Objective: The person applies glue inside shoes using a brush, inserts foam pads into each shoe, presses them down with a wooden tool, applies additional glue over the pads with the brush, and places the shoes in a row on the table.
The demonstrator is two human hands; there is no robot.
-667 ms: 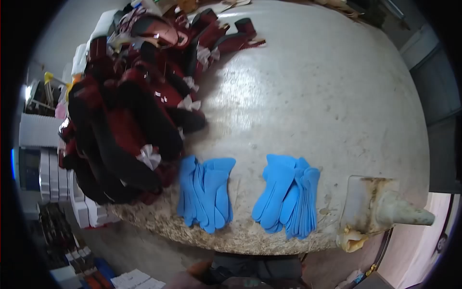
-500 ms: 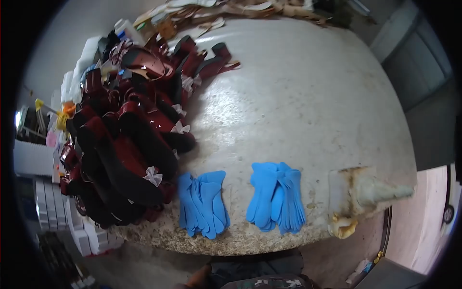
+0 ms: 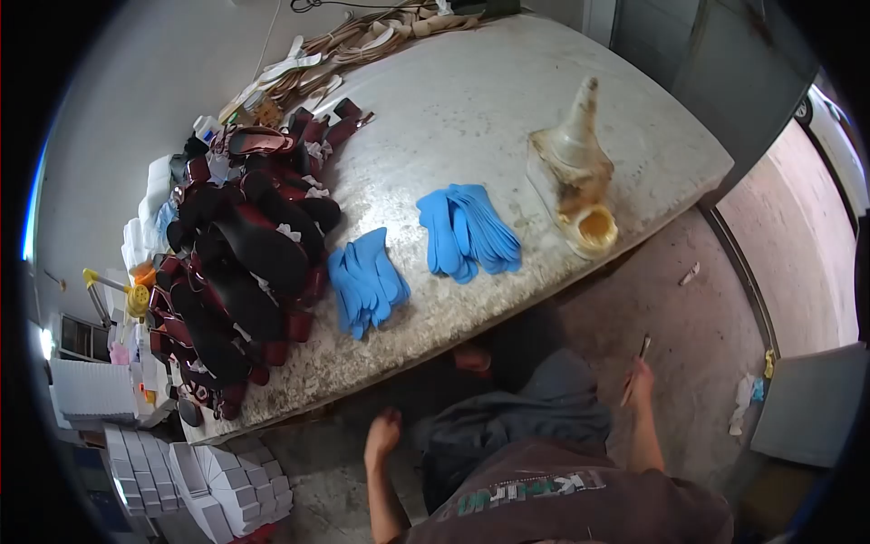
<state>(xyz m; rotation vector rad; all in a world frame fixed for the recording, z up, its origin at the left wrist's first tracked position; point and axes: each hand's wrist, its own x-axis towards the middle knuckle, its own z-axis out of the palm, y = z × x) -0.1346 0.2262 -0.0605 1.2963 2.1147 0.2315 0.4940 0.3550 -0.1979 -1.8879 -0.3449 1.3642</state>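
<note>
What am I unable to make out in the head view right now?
All in the head view:
Left hand: curled fingers hide whether it holds anything.
Right hand: its slim tool is too small to identify.
Blue pieces: overlap hides their number.
Piled shoes: upper ones cover those beneath.
White vehicle: cut off by the dark lens border.

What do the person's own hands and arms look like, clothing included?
The left hand and right hand look bare. No sleeve covers the visible forearms. The shirt is dark brownish, with white and green lettering across it, too unclear to read.
</note>
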